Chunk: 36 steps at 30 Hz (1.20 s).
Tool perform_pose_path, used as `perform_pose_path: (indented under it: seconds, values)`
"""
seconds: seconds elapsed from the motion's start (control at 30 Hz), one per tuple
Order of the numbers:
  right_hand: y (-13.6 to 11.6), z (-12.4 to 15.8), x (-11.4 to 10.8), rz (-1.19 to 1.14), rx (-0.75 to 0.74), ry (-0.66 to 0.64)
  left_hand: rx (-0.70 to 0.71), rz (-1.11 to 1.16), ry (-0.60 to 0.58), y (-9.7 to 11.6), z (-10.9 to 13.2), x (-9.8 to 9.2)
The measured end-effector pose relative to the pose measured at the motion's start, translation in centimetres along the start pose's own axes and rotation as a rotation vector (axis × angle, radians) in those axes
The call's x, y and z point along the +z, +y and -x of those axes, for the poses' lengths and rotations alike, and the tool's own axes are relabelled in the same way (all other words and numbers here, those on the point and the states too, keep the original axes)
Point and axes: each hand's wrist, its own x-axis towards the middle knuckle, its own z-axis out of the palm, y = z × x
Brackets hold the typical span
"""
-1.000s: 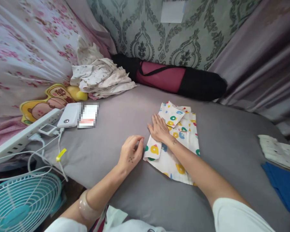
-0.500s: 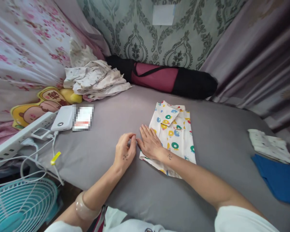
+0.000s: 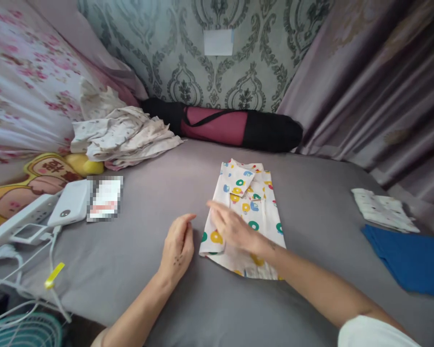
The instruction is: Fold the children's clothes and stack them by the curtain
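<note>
A small white shirt (image 3: 245, 219) printed with yellow, green, blue and red figures lies on the grey bed sheet (image 3: 137, 270), its left side and a sleeve folded inward. Over its left part is my right hand (image 3: 234, 229), slightly blurred and turned on edge, fingers stretched out with nothing in them. Whether it touches the cloth I cannot tell. To the left of the shirt, apart from it, my left hand (image 3: 178, 246) rests edge-down near the sheet, its fingers extended and loosely bent, holding nothing.
Folded white cloth (image 3: 385, 209) and blue cloth (image 3: 412, 260) lie at right. A black and maroon long bag (image 3: 217, 126) runs along the wall. Crumpled fabric (image 3: 126, 135), a white power bank (image 3: 70, 202), a power strip (image 3: 32, 217) with cables and a fan (image 3: 25, 330) are at left.
My right hand has lifted from lying flat at the shirt's left edge and turned on edge over it. The shirt's left side now lies straighter. The view has shifted right.
</note>
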Motion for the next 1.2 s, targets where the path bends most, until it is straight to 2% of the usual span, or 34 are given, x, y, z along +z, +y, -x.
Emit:
perform_pose_path:
  seconds: [0.07, 0.1, 0.2, 0.27, 0.33, 0.53, 0.7, 0.83, 0.93, 1.0, 1.1, 1.2]
  values:
    - [2.9, -2.6, -1.2, 0.164, 0.092, 0.151, 0.159, -0.082, -0.127, 0.0, 0.0, 0.4]
    - [4.4, -3.9, -1.5, 0.239, 0.136, 0.157, 0.241, -0.135, -0.207, 0.0, 0.0, 0.6]
    - [8.5, -6.6, -1.8, 0.375, 0.162, 0.056, 0.405, -0.295, -0.428, 0.0, 0.0, 1.2]
    - [10.3, -7.4, -1.7, 0.408, 0.162, -0.025, 0.434, -0.365, -0.497, -0.1, 0.0, 1.4]
    - [11.3, -7.5, -1.8, 0.412, 0.166, -0.078, 0.441, -0.401, -0.516, -0.1, 0.0, 1.4]
    - [13.0, -6.5, -3.4, 0.403, 0.163, -0.124, 0.444, -0.434, -0.524, -0.2, 0.1, 1.3]
    - [14.9, -5.6, -4.4, 0.427, 0.2, -0.096, 0.446, -0.44, -0.536, -0.2, 0.1, 1.3]
    - [15.1, -5.4, -4.6, 0.447, 0.275, -0.07, 0.435, -0.427, -0.534, -0.3, 0.2, 1.4]
    - [13.9, -6.5, -4.3, 0.503, 0.306, 0.043, 0.426, -0.378, -0.52, -0.1, 0.1, 1.1]
    - [12.9, -8.0, -3.8, 0.505, 0.244, 0.087, 0.424, -0.336, -0.512, 0.1, 0.1, 0.8]
    - [11.9, -10.7, -3.0, 0.468, 0.147, 0.044, 0.443, -0.304, -0.53, 0.5, -0.1, 0.3]
    - [12.0, -12.8, -2.3, 0.448, 0.192, -0.01, 0.476, -0.298, -0.589, 0.7, -0.2, 0.1]
